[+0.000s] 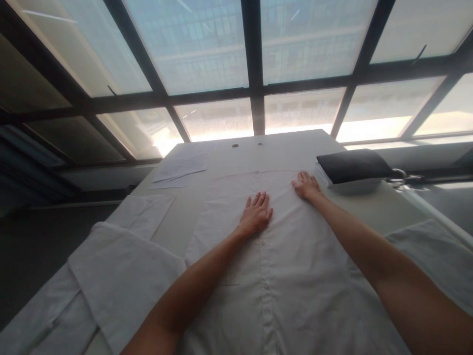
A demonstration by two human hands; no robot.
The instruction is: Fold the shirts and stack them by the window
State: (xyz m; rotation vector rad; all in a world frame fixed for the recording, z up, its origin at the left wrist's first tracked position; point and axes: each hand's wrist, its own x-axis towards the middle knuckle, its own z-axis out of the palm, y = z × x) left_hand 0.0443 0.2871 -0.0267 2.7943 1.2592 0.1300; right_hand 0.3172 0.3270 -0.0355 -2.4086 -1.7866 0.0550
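A long white garment point(295, 276), which looks like a coat, lies spread over the table with its front placket running down the middle. My left hand point(256, 214) rests flat on the cloth near the placket, fingers stretched out. Farther away, close to the garment's far right corner, my right hand point(306, 186) also lies flat with fingers extended. Neither hand grips anything. A white sleeve point(125, 266) is laid out on the left side, with folds in it. My forearms hide parts of the garment, and its near end runs out of view.
White paper sheets point(181, 167) lie at the table's far left. A folded black cloth point(354, 165) sits on a white stack at the right, beside scissors point(401, 177) at the table edge. The white table point(288, 143) has two small holes at its far end, near large windows.
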